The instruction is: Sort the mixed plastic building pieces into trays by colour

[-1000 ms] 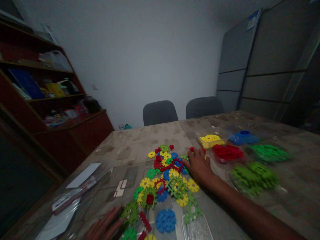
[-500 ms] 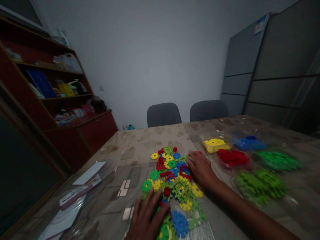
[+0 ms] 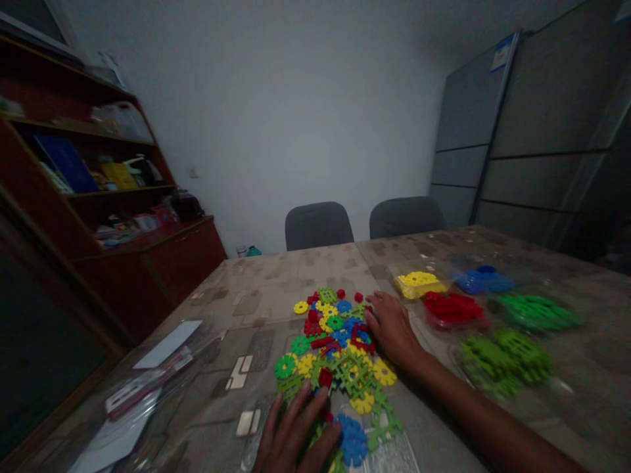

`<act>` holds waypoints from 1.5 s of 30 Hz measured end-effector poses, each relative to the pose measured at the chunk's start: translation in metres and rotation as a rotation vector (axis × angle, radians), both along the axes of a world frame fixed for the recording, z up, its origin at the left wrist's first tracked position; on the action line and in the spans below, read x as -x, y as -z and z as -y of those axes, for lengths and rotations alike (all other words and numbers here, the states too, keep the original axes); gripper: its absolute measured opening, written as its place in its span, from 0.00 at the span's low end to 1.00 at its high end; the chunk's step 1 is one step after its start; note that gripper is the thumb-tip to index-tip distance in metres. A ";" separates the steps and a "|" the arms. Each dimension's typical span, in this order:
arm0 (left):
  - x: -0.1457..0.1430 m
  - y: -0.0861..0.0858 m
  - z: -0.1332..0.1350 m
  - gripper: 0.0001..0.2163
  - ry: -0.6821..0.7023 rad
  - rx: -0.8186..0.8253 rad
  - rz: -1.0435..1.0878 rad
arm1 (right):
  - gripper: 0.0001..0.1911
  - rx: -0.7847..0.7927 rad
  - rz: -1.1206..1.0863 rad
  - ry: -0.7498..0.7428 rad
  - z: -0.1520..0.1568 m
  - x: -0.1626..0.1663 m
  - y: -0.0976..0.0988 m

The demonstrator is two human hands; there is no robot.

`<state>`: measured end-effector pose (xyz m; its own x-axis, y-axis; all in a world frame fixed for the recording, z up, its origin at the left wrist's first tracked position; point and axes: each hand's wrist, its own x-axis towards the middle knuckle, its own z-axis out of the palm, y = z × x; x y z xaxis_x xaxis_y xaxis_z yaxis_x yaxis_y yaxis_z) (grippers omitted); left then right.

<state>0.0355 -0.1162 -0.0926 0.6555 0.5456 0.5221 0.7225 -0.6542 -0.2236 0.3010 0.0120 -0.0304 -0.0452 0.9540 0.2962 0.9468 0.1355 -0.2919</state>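
Note:
A mixed pile of coloured plastic gear and snowflake pieces [image 3: 335,348] lies on the patterned table [image 3: 296,269]. My right hand [image 3: 392,328] rests flat at the pile's right edge, fingers stretched towards the far pieces. Near the table's front edge, my left hand [image 3: 293,433] lies spread over the pile's near left side, fingertips on green and red pieces. To the right sit clear trays with sorted pieces: yellow [image 3: 418,282], red [image 3: 451,307], blue [image 3: 480,281], dark green [image 3: 535,312] and light green [image 3: 505,358].
Two grey chairs [image 3: 318,225] stand at the far side of the table. A wooden shelf unit [image 3: 98,210] full of items lines the left wall. Clear plastic bags with papers [image 3: 142,387] lie on the table's left. Grey cabinets [image 3: 532,131] fill the right.
My left hand has slid in from the lower left onto the near side of the pile, pushing pieces closer together. My right hand has stayed at the pile's right edge.

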 end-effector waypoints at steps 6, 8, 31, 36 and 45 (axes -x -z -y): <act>0.001 -0.003 0.000 0.24 0.024 0.011 0.020 | 0.23 0.039 0.050 0.196 -0.004 -0.015 0.004; 0.001 -0.001 0.000 0.23 0.022 0.018 0.025 | 0.24 0.053 0.065 0.213 -0.004 -0.015 0.004; -0.001 -0.011 0.009 0.26 0.139 0.314 0.162 | 0.23 0.002 -0.002 -0.118 -0.009 -0.011 0.025; -0.004 -0.014 0.011 0.23 0.147 0.352 0.208 | 0.22 -0.029 -0.087 -0.223 -0.005 -0.007 0.022; 0.000 -0.017 0.011 0.22 0.177 0.342 0.249 | 0.27 -0.065 -0.207 -0.190 -0.018 -0.018 0.023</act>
